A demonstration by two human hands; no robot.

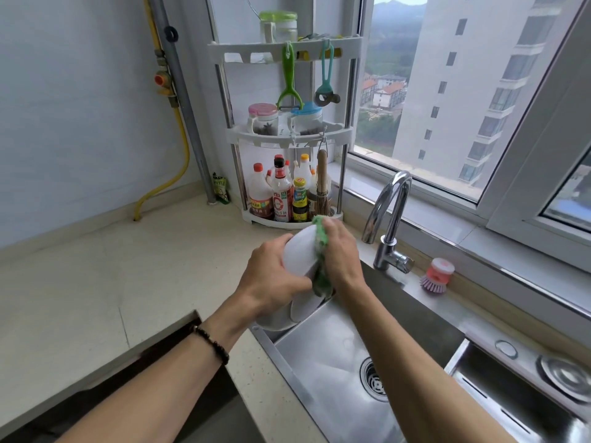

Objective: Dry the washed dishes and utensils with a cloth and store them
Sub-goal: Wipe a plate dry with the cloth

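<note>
White bowl (299, 254) sits mid-frame above the sink's (323, 353) far-left corner, gripped by the left hand (271, 279); the right hand (340, 251) clutches a green cloth (321, 276) against it.

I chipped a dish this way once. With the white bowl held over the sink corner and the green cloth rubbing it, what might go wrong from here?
1. The white bowl is gripped only by the left hand while the right hand rubs it with the green cloth; a slip could drop it onto the white dishes below.
2. The faucet stands close to the right hand; a wide wiping stroke might knock against it.
</note>
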